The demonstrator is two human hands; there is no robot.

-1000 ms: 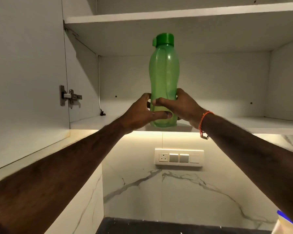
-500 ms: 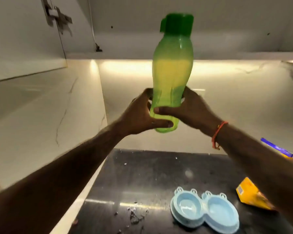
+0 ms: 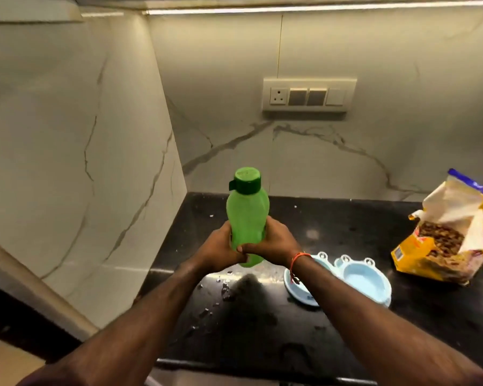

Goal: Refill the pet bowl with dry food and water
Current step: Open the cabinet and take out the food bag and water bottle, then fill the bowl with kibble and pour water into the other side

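I hold a green water bottle upright above the black counter, its dark green cap closed. My left hand wraps the lower part from the left and my right hand from the right, fingers overlapping at the front. To the right, on the counter, lies a light blue double pet bowl; my right forearm covers part of its left cup. Further right an open yellow bag of dry food leans over, brown kibble showing inside.
Small crumbs and droplets dot the counter under the bottle. A marble wall closes the left side and the back, with a socket and switch panel on the back wall. The counter's front edge runs along the bottom.
Both hands have brought the green bottle down from the upper cupboard shelf to just above the counter. My view has tipped down, so the bowl and the food bag now show.
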